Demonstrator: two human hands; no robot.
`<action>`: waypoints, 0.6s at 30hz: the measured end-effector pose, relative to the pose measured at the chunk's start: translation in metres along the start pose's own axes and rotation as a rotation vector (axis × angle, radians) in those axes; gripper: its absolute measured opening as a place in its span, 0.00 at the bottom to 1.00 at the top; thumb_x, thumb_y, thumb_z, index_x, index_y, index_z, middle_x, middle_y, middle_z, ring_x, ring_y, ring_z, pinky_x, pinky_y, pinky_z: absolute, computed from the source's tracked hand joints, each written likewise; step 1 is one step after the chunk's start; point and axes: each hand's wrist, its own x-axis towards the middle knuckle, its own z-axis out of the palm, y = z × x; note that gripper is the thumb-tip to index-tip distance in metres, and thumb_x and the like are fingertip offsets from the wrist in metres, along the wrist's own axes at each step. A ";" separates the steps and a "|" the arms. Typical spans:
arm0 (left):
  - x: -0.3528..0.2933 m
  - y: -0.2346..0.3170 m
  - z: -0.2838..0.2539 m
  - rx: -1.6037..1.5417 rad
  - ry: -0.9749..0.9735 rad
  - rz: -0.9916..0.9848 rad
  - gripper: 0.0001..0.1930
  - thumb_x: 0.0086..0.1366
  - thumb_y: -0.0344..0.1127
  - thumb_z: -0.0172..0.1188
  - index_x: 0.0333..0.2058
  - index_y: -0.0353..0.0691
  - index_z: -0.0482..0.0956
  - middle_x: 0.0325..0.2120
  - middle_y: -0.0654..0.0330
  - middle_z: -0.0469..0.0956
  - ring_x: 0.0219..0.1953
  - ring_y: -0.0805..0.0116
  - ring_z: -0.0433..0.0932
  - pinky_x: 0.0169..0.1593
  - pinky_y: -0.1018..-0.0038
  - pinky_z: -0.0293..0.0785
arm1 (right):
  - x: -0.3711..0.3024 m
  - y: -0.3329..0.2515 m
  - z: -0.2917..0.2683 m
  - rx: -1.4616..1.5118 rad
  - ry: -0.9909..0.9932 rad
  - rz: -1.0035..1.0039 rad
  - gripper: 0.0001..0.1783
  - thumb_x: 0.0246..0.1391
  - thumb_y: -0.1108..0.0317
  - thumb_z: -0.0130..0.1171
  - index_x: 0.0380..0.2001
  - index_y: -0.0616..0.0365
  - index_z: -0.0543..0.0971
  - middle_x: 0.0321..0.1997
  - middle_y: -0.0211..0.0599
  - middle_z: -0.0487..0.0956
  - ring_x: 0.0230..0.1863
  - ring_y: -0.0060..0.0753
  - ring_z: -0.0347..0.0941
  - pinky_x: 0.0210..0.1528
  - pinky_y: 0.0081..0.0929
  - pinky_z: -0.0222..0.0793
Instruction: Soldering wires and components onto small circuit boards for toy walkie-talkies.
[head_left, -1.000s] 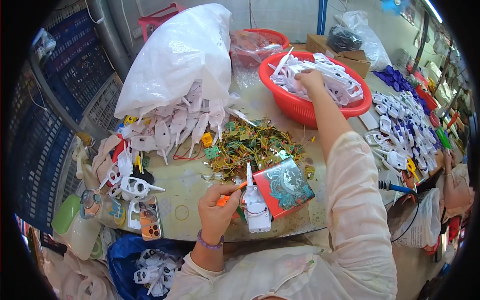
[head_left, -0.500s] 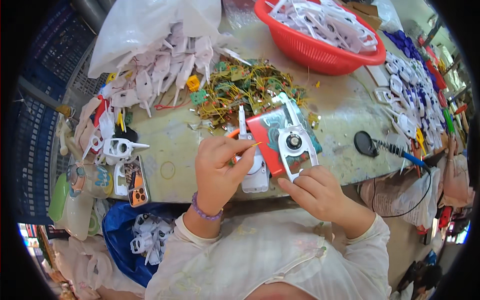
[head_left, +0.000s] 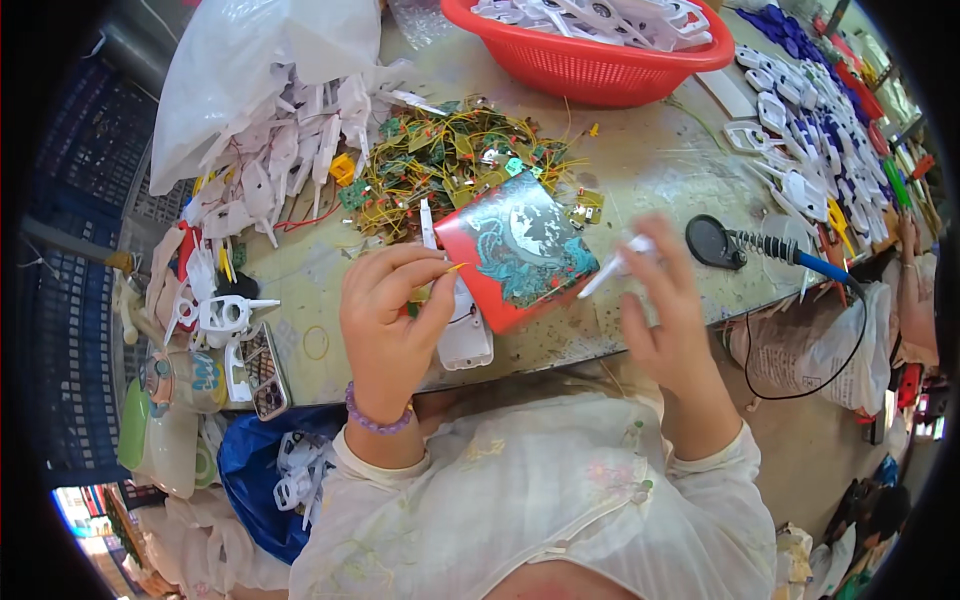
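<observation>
My left hand pinches a thin yellow wire between thumb and fingertips; a purple bead bracelet circles the wrist. Under and beside that hand lies a white plastic housing, partly hidden by my fingers. A red booklet-like piece with a dark, teal-patterned cover rests on the table between my hands. My right hand, smeared by motion, has a white plastic frame at its fingers, turned nearly edge-on and blurred.
A heap of small circuit boards with yellow wires lies beyond my left hand. White parts spill from a plastic bag. A red basket holds more parts. A soldering iron stand is at right, a phone at left.
My right hand has lifted away to the right and turned the white frame edge-on, uncovering the patterned cover. My left hand keeps its pinch on the wire. The whole view has shifted.
</observation>
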 end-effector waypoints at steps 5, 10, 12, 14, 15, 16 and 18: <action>-0.011 -0.003 0.001 -0.044 -0.031 -0.106 0.05 0.49 0.27 0.63 0.27 0.40 0.81 0.29 0.61 0.79 0.35 0.63 0.76 0.42 0.70 0.67 | 0.015 -0.001 0.028 0.286 -0.127 -0.017 0.19 0.45 0.76 0.57 0.44 0.62 0.74 0.50 0.47 0.72 0.52 0.50 0.69 0.53 0.38 0.66; -0.016 -0.009 -0.006 -0.011 -0.027 -0.103 0.05 0.48 0.27 0.64 0.27 0.40 0.81 0.29 0.61 0.79 0.35 0.64 0.76 0.43 0.70 0.66 | -0.008 0.017 0.022 0.015 0.013 0.058 0.16 0.42 0.79 0.56 0.39 0.62 0.75 0.44 0.45 0.74 0.43 0.48 0.72 0.44 0.37 0.70; -0.017 -0.011 -0.005 -0.020 -0.019 -0.085 0.06 0.48 0.26 0.64 0.27 0.40 0.81 0.29 0.61 0.79 0.33 0.64 0.75 0.41 0.70 0.66 | -0.021 0.015 0.016 -0.095 -0.063 0.124 0.16 0.40 0.81 0.54 0.37 0.61 0.76 0.41 0.43 0.74 0.39 0.47 0.72 0.38 0.36 0.70; -0.018 -0.012 -0.003 -0.039 -0.023 -0.091 0.06 0.48 0.26 0.64 0.28 0.41 0.81 0.28 0.62 0.78 0.32 0.64 0.74 0.40 0.70 0.65 | -0.024 0.008 0.017 -0.130 -0.058 0.171 0.15 0.40 0.81 0.55 0.36 0.61 0.76 0.41 0.43 0.74 0.38 0.46 0.72 0.38 0.35 0.70; -0.018 -0.012 -0.003 -0.051 -0.019 -0.093 0.07 0.47 0.26 0.64 0.28 0.41 0.81 0.27 0.62 0.78 0.31 0.65 0.74 0.40 0.70 0.65 | -0.026 0.005 0.017 -0.159 -0.048 0.208 0.15 0.40 0.81 0.55 0.36 0.61 0.76 0.40 0.43 0.74 0.38 0.46 0.72 0.38 0.35 0.70; -0.017 -0.012 -0.002 -0.052 -0.019 -0.097 0.07 0.47 0.26 0.64 0.28 0.41 0.81 0.27 0.62 0.78 0.31 0.65 0.74 0.40 0.70 0.65 | -0.026 0.009 0.017 -0.160 -0.052 0.209 0.15 0.40 0.81 0.55 0.36 0.61 0.76 0.40 0.43 0.74 0.38 0.46 0.72 0.38 0.35 0.70; -0.014 -0.012 -0.002 -0.071 -0.006 -0.078 0.07 0.47 0.26 0.65 0.28 0.41 0.82 0.25 0.62 0.78 0.29 0.65 0.73 0.39 0.71 0.64 | -0.025 0.023 0.015 -0.302 -0.162 0.191 0.15 0.40 0.80 0.56 0.36 0.61 0.77 0.38 0.42 0.74 0.38 0.46 0.73 0.38 0.35 0.70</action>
